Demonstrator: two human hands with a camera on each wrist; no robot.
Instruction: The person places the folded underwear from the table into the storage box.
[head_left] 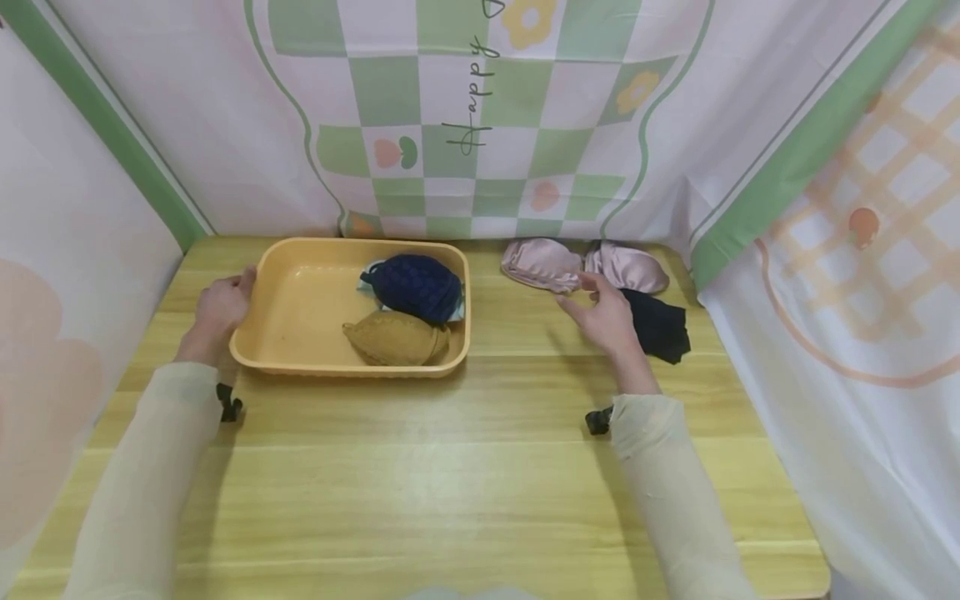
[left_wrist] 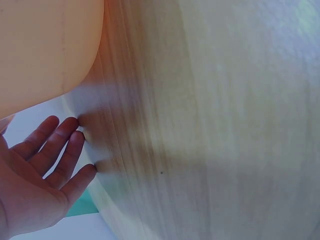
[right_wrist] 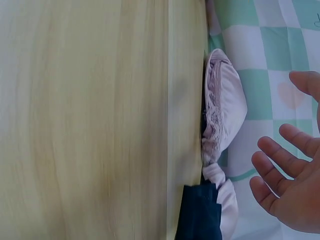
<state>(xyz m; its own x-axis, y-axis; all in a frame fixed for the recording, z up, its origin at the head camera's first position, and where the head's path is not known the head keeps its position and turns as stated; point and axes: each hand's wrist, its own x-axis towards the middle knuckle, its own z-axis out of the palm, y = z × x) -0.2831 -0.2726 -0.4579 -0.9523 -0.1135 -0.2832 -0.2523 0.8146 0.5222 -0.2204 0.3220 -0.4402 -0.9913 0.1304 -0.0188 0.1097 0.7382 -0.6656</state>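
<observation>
My left hand (head_left: 222,307) is at the left end of a yellow plastic tray (head_left: 348,369). The left wrist view shows its fingers (left_wrist: 55,150) spread and slightly bent beside the tray wall, and its thumb is mostly out of sight. Inside the tray's right half lie a folded navy bra (head_left: 416,287) and a folded mustard bra (head_left: 393,337). My right hand (head_left: 606,321) hovers, fingers apart and holding nothing, near a pink satin bra (head_left: 542,265) with lace trim. Partly behind that hand is a piece of black cloth (head_left: 660,327).
Pale blue fabric (head_left: 365,286) peeks out from under the navy bra. The wooden table (head_left: 420,475) is bordered at the back by a checked curtain (head_left: 502,167), with more curtains on both sides.
</observation>
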